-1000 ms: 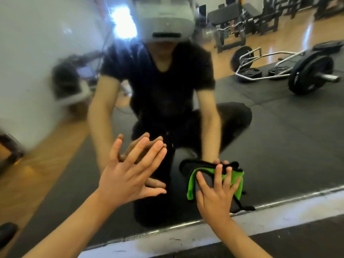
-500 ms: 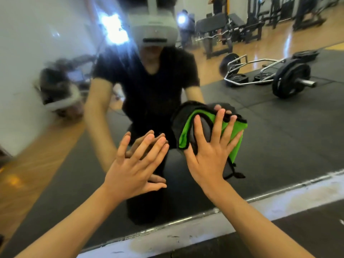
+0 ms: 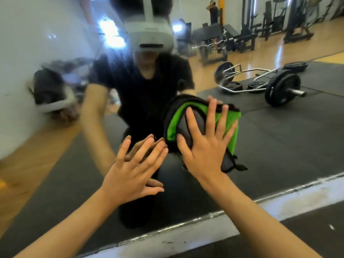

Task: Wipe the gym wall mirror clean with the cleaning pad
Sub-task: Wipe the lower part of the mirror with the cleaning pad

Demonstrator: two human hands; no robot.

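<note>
The wall mirror [image 3: 279, 138] fills most of the view and reflects me kneeling in front of it. My right hand [image 3: 206, 146] presses the green, grey and black cleaning pad [image 3: 230, 125] flat against the glass with straight, spread fingers. My left hand [image 3: 134, 170] lies flat on the mirror just left of the pad, fingers spread, meeting its own reflection. The hand covers the pad's middle; its black edge and a small strap show around it.
The mirror's metal lower edge [image 3: 204, 218] meets a white, scuffed strip [image 3: 186, 239] at the bottom, with dark floor mat [image 3: 316, 231] below. Reflected in the glass are a loaded barbell frame [image 3: 279, 86], benches and racks on a wooden floor.
My right hand has slid the pad up the glass from near the bottom edge to the middle and slightly right. My left hand stays pressed in about the same place.
</note>
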